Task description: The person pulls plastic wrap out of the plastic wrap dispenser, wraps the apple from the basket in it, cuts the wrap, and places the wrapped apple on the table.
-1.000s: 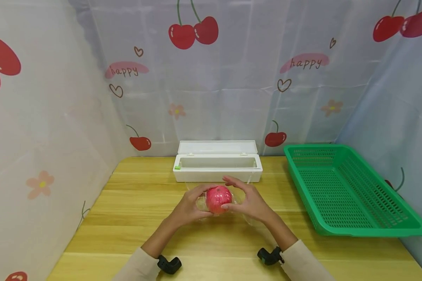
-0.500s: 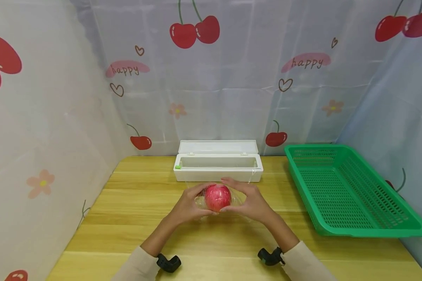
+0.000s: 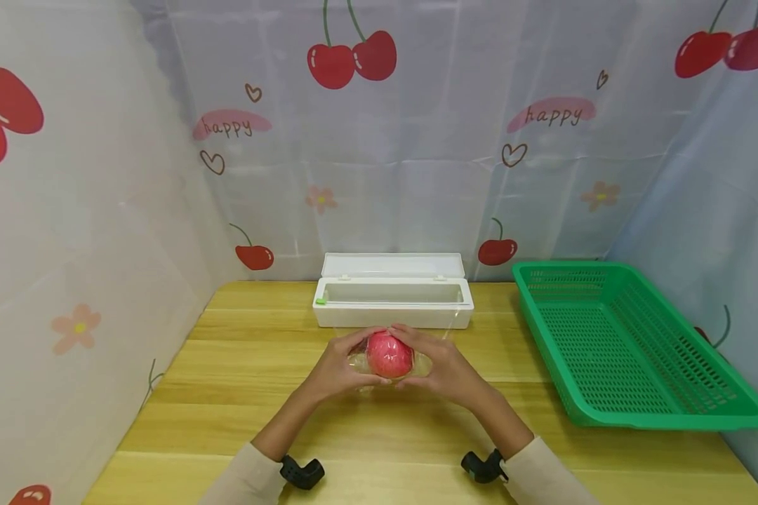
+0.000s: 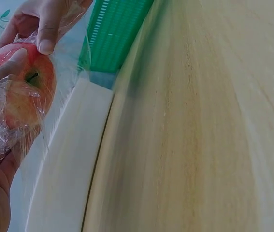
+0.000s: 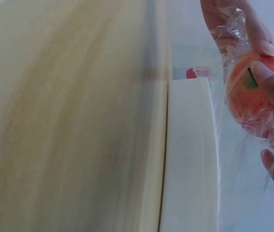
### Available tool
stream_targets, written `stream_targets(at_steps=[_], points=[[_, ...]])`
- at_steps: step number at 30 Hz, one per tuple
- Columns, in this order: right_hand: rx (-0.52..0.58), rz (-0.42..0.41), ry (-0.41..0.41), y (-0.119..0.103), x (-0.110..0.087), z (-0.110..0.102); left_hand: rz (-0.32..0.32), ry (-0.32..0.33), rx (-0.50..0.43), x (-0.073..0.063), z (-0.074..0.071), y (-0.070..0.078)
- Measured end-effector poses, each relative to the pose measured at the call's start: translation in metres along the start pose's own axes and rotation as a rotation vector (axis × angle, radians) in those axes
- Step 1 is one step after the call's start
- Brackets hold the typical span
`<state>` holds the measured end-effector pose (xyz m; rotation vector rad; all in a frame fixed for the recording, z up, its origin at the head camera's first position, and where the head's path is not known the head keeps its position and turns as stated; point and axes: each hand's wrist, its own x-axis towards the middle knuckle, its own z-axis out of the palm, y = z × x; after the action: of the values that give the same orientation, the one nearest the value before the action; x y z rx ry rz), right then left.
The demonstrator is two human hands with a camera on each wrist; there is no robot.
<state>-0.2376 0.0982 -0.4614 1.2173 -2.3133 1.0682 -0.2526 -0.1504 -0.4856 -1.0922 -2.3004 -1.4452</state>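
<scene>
A red apple (image 3: 389, 355) with clear plastic wrap (image 4: 1, 133) around it is held between both hands, in front of a white box. My left hand (image 3: 340, 366) grips its left side, thumb on the near face and fingers behind. From the right, my right hand (image 3: 447, 368) grips it the same way, and the fingertips of both hands come together at the apple. In the left wrist view the stem end of the apple (image 4: 33, 79) shows between the thumbs. Bunched film juts out at both sides, and a thin sheet trails toward the box.
The long white wrap dispenser box (image 3: 393, 318) stands at the back of the wooden table (image 3: 259, 393), its lid raised and a green slider at its left end. A green perforated basket (image 3: 546, 351) stands on the right. Cherry-print curtains (image 3: 410, 175) enclose the table.
My right fingers and thumb, earlier spread off the apple's top and right, have closed in around it toward the left fingertips. The apple has shifted slightly left. The left hand has barely moved.
</scene>
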Motion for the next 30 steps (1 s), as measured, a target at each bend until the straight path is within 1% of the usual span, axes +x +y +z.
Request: stream_targets(at_steps=[4,8,15,20,25,28,30], points=[[-0.026,-0.004,0.019,0.0008,-0.0012,0.0022,-0.008,-0.022,-0.014,-0.0001,-0.002,-0.0002],[-0.031,-0.002,0.041,0.0011,-0.0014,0.0042,-0.013,-0.043,-0.054,0.0,-0.0035,-0.0028],[-0.017,0.036,0.06,0.0002,-0.0008,0.005,-0.025,-0.067,-0.076,0.0007,-0.0042,-0.0049],[0.007,0.055,0.061,0.0015,-0.0015,0.0058,-0.032,-0.086,-0.053,-0.0003,-0.0033,-0.004],[0.015,0.053,0.073,0.0016,-0.001,0.0046,-0.025,-0.073,-0.01,-0.0002,-0.0035,-0.0028],[0.017,0.055,0.082,0.002,-0.001,0.004,-0.001,-0.055,-0.001,-0.0001,-0.004,-0.0025],[0.023,0.064,0.087,0.0025,-0.0013,0.0037,0.027,-0.045,0.009,0.0001,-0.0042,-0.002]])
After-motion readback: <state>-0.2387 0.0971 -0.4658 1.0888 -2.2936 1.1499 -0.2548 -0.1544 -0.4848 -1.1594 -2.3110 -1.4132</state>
